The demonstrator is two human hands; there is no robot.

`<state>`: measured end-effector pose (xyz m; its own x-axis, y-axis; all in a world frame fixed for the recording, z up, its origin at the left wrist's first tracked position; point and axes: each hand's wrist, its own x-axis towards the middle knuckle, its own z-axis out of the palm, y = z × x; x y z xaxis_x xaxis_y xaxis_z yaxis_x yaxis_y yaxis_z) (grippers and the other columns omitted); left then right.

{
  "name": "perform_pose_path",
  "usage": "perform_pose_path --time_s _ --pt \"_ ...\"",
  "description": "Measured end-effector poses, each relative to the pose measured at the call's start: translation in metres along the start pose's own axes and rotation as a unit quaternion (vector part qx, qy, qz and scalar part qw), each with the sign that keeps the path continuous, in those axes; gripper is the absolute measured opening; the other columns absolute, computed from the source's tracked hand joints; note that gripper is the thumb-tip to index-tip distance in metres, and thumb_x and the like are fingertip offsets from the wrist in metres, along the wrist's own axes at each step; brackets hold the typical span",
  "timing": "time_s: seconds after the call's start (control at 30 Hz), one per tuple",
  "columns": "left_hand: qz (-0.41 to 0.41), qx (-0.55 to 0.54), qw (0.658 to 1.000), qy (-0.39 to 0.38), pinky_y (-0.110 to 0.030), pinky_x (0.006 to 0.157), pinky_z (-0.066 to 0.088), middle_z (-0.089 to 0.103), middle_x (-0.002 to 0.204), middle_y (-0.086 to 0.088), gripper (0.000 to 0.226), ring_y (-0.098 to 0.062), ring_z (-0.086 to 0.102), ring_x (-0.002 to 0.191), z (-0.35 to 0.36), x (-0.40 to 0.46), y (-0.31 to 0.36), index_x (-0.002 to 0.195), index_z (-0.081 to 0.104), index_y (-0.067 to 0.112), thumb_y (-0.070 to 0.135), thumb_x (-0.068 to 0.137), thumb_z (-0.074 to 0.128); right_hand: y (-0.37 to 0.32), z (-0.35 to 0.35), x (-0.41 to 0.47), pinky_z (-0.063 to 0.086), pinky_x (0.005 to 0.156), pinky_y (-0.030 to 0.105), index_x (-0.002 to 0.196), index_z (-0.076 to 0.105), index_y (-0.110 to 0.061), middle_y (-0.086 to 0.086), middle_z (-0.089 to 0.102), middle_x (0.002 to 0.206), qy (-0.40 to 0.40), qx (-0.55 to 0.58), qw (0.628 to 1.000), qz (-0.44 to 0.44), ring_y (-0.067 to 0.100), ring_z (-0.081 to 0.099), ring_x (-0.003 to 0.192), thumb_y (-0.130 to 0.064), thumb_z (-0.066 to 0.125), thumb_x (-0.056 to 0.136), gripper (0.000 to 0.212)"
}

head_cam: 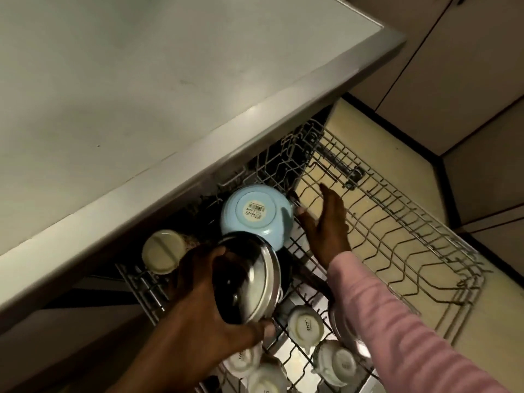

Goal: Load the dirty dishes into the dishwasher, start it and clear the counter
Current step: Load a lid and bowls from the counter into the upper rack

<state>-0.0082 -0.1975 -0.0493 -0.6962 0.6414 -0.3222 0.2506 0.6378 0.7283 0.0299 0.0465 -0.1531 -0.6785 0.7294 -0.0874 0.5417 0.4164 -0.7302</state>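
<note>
1. My left hand (198,290) grips a steel lid (249,282) by its rim, thumb under its lower edge, holding it tilted over the dishwasher rack (397,231)
2. My right hand (326,222), in a pink sleeve (397,321), is relaxed with fingers spread, holding nothing, just beside the blue bowl (255,214)
3. The blue bowl sits upside down in the rack, price sticker up, just beyond the lid
4. A cream cup (163,251) stands inverted left of the bowl; several white cups (304,324) lie inverted nearer me
5. The grey counter (141,95) overhangs the pulled-out rack
</note>
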Motion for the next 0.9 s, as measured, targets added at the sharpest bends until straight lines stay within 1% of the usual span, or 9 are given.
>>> perform_pose_path --time_s 0.13,0.2,0.3,0.37,0.43,0.53,0.63,0.8,0.9 --pt "-0.015 -0.035 0.999 0.022 -0.025 0.096 0.033 0.032 0.116 0.018 0.116 -0.002 0.027 0.117 0.024 0.028 0.016 0.141 0.022 0.034 0.053 0.048 0.089 0.042 -0.067 -0.023 0.039 0.107 0.049 0.142 0.034 -0.026 0.0 0.039 0.143 0.115 0.071 0.989 0.064 0.019 0.04 0.13 -0.03 0.055 0.094 0.053" --pt "-0.022 -0.095 0.995 0.037 -0.025 0.095 0.034 0.035 0.111 0.02 0.112 -0.006 0.033 0.117 0.047 0.046 0.031 0.139 0.024 0.03 0.045 0.05 0.091 0.061 -0.094 -0.043 0.043 0.102 0.048 0.138 0.037 -0.028 -0.003 0.044 0.137 0.134 0.088 0.983 0.09 0.017 0.046 0.123 -0.024 0.054 0.095 0.047" --pt "-0.051 -0.113 0.991 0.045 -0.031 0.098 0.038 0.029 0.128 0.006 0.109 -0.016 0.031 0.123 0.1 0.073 0.051 0.131 0.02 0.033 0.053 0.049 0.089 0.085 -0.12 -0.076 0.046 0.097 0.043 0.137 0.038 -0.029 -0.002 0.046 0.135 0.136 0.105 0.978 0.114 0.016 0.049 0.117 -0.024 0.052 0.096 0.044" --pt "-0.071 -0.08 0.993 0.048 -0.045 0.106 0.037 0.023 0.14 -0.007 0.11 -0.027 0.027 0.13 0.138 0.087 0.06 0.129 0.018 0.029 0.063 0.047 0.085 0.097 -0.127 -0.095 0.045 0.093 0.034 0.137 0.039 -0.025 -0.001 0.047 0.135 0.14 0.116 0.976 0.118 0.013 0.05 0.114 -0.024 0.052 0.096 0.043" --pt "-0.094 -0.015 0.993 0.065 -0.048 0.111 0.029 0.02 0.143 -0.014 0.116 -0.033 0.019 0.132 0.174 0.1 0.063 0.131 0.02 0.019 0.072 0.047 0.079 0.109 -0.129 -0.108 0.044 0.088 0.025 0.137 0.041 -0.022 -0.001 0.048 0.134 0.145 0.126 0.974 0.12 0.006 0.052 0.109 -0.022 0.052 0.096 0.043" --pt "-0.148 0.083 0.979 0.113 -0.047 0.11 0.026 0.022 0.144 -0.026 0.13 -0.04 0.022 0.132 0.209 0.113 0.058 0.134 0.016 0.007 0.086 0.044 0.067 0.125 -0.128 -0.121 0.046 0.09 0.027 0.136 0.043 -0.019 -0.002 0.051 0.132 0.147 0.131 0.972 0.127 -0.005 0.052 0.105 -0.017 0.054 0.095 0.043" --pt "-0.163 0.145 0.966 0.136 -0.048 0.107 0.027 0.022 0.143 -0.033 0.131 -0.044 0.027 0.129 0.228 0.12 0.05 0.13 0.013 0.004 0.089 0.044 0.064 0.132 -0.126 -0.128 0.043 0.085 0.021 0.135 0.043 -0.023 -0.006 0.051 0.131 0.14 0.133 0.973 0.126 0.0 0.054 0.106 -0.027 0.057 0.094 0.043" --pt "-0.192 0.152 0.963 0.109 -0.051 0.109 0.026 0.01 0.149 -0.035 0.129 -0.048 0.018 0.136 0.246 0.127 0.043 0.144 0.008 0.001 0.089 0.059 0.051 0.135 -0.127 -0.133 0.044 0.095 0.035 0.132 0.045 -0.026 -0.016 0.051 0.125 0.141 0.124 0.975 0.123 0.008 0.054 0.11 -0.036 0.051 0.087 0.047" --pt "-0.175 0.156 0.963 0.132 -0.053 0.108 0.027 0.009 0.15 -0.035 0.12 -0.05 0.019 0.135 0.247 0.124 0.042 0.144 0.012 -0.001 0.085 0.068 0.048 0.134 -0.13 -0.13 0.044 0.089 0.028 0.131 0.048 -0.026 -0.02 0.05 0.123 0.139 0.129 0.975 0.119 0.001 0.053 0.105 -0.028 0.055 0.093 0.039"
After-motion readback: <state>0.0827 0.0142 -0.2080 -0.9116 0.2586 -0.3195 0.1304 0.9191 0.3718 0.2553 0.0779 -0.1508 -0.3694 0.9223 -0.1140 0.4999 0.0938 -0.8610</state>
